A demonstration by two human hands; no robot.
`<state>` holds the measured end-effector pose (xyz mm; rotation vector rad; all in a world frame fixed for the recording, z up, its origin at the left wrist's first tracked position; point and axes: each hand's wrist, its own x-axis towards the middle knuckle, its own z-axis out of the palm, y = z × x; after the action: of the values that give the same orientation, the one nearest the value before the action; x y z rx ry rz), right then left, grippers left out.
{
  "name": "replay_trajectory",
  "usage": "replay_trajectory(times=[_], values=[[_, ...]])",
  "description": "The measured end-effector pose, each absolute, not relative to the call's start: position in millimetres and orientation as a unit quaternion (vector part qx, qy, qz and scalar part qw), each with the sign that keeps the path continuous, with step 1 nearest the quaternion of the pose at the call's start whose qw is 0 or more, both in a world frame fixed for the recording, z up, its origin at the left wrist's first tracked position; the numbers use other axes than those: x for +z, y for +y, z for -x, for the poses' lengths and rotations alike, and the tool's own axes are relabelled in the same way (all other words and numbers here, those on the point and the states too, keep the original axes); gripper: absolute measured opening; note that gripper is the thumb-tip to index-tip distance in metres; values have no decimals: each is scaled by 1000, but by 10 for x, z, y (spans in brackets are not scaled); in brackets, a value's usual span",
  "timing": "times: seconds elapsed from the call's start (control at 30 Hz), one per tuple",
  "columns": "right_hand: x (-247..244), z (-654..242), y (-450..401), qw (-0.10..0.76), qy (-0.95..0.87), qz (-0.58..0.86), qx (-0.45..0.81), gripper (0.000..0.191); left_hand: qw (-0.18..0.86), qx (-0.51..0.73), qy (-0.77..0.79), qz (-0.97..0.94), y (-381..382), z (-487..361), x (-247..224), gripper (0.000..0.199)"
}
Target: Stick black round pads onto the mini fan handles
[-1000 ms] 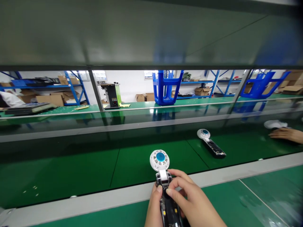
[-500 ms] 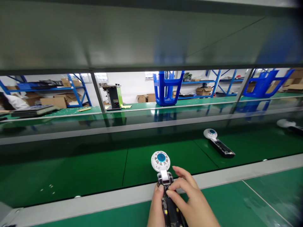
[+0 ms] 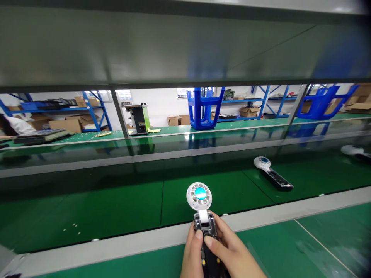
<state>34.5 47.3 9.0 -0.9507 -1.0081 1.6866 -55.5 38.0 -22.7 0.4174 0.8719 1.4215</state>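
Both my hands hold a small handheld fan (image 3: 199, 197) with a white round slotted head and a shiny blue centre. Its dark handle (image 3: 211, 253) has a clear casing and points down toward me, with a white neck joining the two. My left hand (image 3: 192, 253) wraps the handle's left side, thumb on its front. From the right, my right hand (image 3: 232, 249) grips the handle, its thumb pressed on the front and fingers round the edge. The lower end of the handle runs out of view.
A similar fan (image 3: 277, 179) lies on the green conveyor belt (image 3: 116, 208), and another (image 3: 352, 150) lies at the far right. A grey rail (image 3: 139, 240) edges the belt. Overhead is a low shelf (image 3: 162, 46). Blue stools (image 3: 204, 112) and a black machine (image 3: 139, 119) stand behind.
My right fingers, raised and apart before, have closed round the handle. The held fan's head has tilted slightly upward. The belt, with the lying fans and small specks, has shifted right.
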Motion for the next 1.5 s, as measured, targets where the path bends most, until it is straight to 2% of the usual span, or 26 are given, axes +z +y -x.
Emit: replay_trajectory(times=[0.1,0.37,0.47,0.6,0.73,0.83,0.9,1.0,1.13,1.27,1.4,1.5], values=[[41,-312,468,478,-391,400,677,65,645,629,395,-180,379,565,-214,47],[49,-389,531,410,-418,424,691,64,685,622,346,-158,364,528,-43,56],[102,-384,498,399,-426,442,681,67,696,616,342,-142,357,519,-71,62],[216,-389,452,404,-460,435,660,60,708,609,334,-129,404,524,-177,66],[268,-455,744,439,-519,504,533,48,578,607,448,-310,431,540,-131,62],[228,-522,1244,438,-536,567,447,42,437,469,553,-531,338,573,-1,54],[168,-573,1589,418,-551,605,394,36,367,343,539,-676,236,606,52,50],[80,-668,1950,373,-586,642,324,29,376,196,476,-771,92,664,23,56],[63,-810,2084,312,-632,663,254,26,382,121,467,-789,-11,732,-77,49],[183,-980,1790,272,-682,647,206,36,296,82,487,-818,-29,784,-62,69],[287,-1350,1016,216,-737,614,182,50,239,92,504,-825,7,834,-38,64],[150,-1871,383,180,-723,649,152,54,225,98,494,-834,46,862,-66,63]])
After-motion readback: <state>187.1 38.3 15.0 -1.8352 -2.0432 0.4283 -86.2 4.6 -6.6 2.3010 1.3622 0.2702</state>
